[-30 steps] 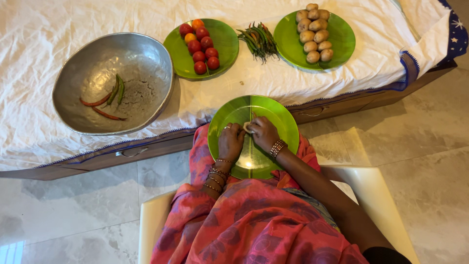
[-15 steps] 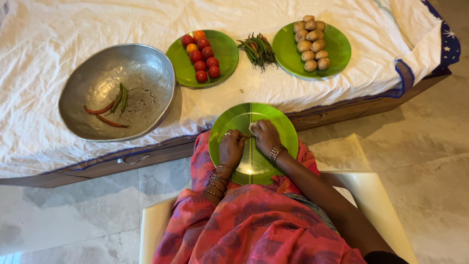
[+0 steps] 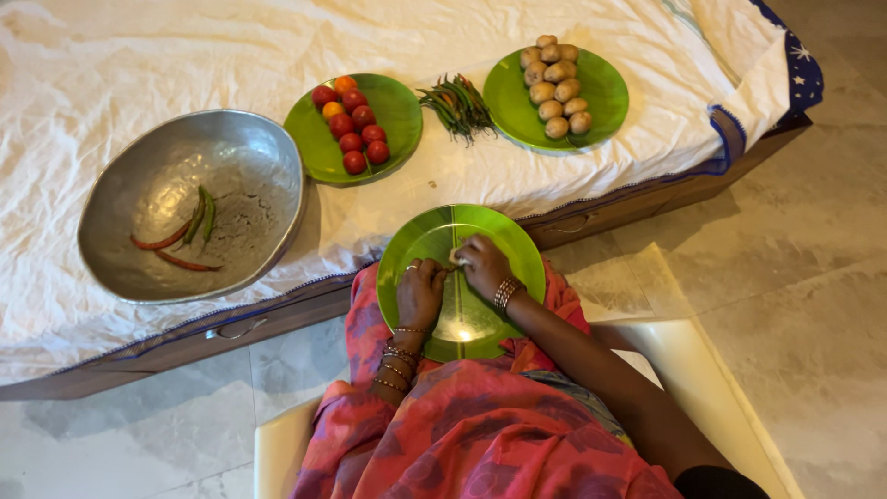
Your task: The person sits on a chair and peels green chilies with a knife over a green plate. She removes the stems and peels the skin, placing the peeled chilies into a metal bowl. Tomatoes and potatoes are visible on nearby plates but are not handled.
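Observation:
A shiny green plate [image 3: 434, 240] rests on my lap, against the edge of the cloth-covered table. Both hands meet over its middle. My left hand [image 3: 420, 291], with a ring and bangles, is curled with its fingertips against a small pale piece [image 3: 455, 256]. My right hand [image 3: 482, 268], with a beaded bracelet, pinches that same piece from the other side. The piece is mostly hidden by my fingers, and I cannot tell what it is.
On the white cloth stand a large metal bowl [image 3: 148, 194] with red and green chillies [image 3: 189, 231], a green plate of tomatoes [image 3: 349, 129], a loose bunch of green chillies [image 3: 453, 103] and a green plate of small potatoes [image 3: 552, 88]. I sit on a cream chair [image 3: 684, 360] on a marble floor.
The view has drifted, so the table things sit lower and further left. My hands stay together over the lap plate, still working the small pale piece.

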